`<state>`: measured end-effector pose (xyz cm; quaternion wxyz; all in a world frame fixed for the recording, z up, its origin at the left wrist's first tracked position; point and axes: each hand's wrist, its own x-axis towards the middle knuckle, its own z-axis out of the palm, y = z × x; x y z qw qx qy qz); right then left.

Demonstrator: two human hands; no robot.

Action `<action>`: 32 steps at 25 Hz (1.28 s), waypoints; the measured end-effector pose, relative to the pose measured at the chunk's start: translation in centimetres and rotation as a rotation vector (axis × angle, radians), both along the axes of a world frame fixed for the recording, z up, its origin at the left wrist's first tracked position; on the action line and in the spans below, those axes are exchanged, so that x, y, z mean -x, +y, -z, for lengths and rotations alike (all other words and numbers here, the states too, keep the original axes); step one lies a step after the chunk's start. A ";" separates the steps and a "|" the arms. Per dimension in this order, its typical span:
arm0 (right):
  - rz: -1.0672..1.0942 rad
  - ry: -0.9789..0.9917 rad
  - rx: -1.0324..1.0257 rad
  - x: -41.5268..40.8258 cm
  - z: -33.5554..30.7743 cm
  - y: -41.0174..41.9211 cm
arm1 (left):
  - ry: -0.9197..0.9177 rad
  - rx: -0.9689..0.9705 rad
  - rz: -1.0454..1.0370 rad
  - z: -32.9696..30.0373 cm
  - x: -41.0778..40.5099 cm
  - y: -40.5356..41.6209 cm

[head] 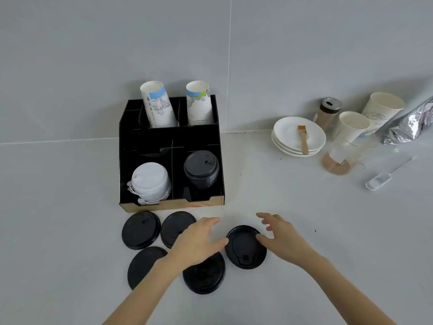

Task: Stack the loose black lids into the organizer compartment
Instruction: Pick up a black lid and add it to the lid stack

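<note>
Five loose lids (141, 230) are lying at the organizer's (123, 165) 6 o'clock; both hands, left (199, 240) and right (282, 238), are spreading wide around the rightmost lid (246, 248), nearest the black stack (201, 168).

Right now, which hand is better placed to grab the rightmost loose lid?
Probably the right hand: its thumb already touches the rim of the rightmost loose lid, fingers spread above it. The left hand sits beside it, over other lids.
</note>
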<state>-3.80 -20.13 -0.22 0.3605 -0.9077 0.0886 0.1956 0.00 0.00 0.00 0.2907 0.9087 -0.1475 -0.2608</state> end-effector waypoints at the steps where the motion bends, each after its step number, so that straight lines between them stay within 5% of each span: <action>1: 0.005 0.011 0.010 0.0 0.4 0.0 | 0.019 -0.009 0.009 0.2 0.0 -0.2; 11: 0.116 0.058 -0.007 0.6 2.1 0.5 | 0.043 -0.047 0.082 1.5 0.7 -2.1; 32: 0.304 -0.169 -0.287 -0.7 -1.3 1.8 | -0.090 0.352 -0.229 0.0 -0.3 0.4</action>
